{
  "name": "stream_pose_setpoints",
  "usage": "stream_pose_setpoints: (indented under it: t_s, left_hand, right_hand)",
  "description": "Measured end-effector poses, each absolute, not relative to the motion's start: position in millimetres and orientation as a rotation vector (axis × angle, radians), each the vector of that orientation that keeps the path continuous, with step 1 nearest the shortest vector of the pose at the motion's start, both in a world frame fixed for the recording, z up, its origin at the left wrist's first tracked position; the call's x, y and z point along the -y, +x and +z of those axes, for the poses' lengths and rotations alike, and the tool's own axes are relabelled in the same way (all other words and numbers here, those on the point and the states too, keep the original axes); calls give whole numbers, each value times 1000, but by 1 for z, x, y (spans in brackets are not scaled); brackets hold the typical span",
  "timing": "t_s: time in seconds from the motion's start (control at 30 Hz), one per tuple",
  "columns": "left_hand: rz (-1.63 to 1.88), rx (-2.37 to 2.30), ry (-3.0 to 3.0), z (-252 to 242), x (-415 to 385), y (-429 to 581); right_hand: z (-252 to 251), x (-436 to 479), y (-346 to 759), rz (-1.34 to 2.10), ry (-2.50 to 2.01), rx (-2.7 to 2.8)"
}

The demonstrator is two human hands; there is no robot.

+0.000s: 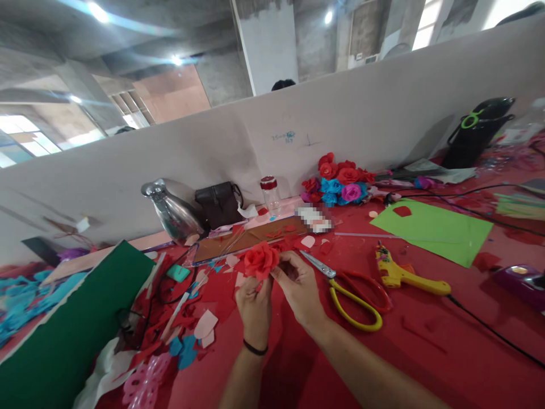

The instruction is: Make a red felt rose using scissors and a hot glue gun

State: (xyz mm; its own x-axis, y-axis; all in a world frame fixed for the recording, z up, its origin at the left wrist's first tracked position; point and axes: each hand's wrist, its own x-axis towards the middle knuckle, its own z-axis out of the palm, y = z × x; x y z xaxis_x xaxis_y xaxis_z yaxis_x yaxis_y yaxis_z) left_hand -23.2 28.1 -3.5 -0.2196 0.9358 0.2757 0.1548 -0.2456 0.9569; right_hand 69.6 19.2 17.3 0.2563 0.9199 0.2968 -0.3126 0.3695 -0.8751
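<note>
A red paper rose (260,259) is held up over the red table. My left hand (254,301) closes its fingers on the rose from below; a dark band circles that wrist. The thumb and fingers of my right hand (298,284) pinch the flower's right edge. Just right of my right hand lie scissors (357,326) with one yellow and one red handle, blades toward the rose. Beyond them rests a yellow glue gun (411,280) with its cord running right. Red, pink and blue paper scraps (206,324) lie left of my hands.
A green board (80,329) stands at the left. Along the partition (230,147) are a metal jug (172,213), a dark bag (219,203), a glass jar (271,196) and a bunch of paper flowers (340,179). A green sheet (438,224) and a black bottle (474,133) are at right.
</note>
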Motion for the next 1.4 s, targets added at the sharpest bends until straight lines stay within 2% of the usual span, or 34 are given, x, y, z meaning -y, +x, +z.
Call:
stream_pose_setpoints:
  t_s: [0.3, 0.43, 0.67, 1.13, 1.4]
  left_hand:
    - [1490, -1325, 1365, 10, -24, -20]
    - [1472, -1157, 1114, 10, -27, -17]
    - [1430, -970, 770, 7, -33, -15]
    - [1385, -1094, 1135, 7, -27, -14]
    - [1402, -1162, 1259, 8, -26, -16]
  right_hand:
    - [19, -18, 70, 911, -893, 997]
    - [14, -21, 69, 983, -913, 932]
    - [9, -26, 74, 884, -992, 992]
    - [19, -22, 75, 749, -1040, 1047]
    - [19, -23, 75, 788, -1037, 1024]
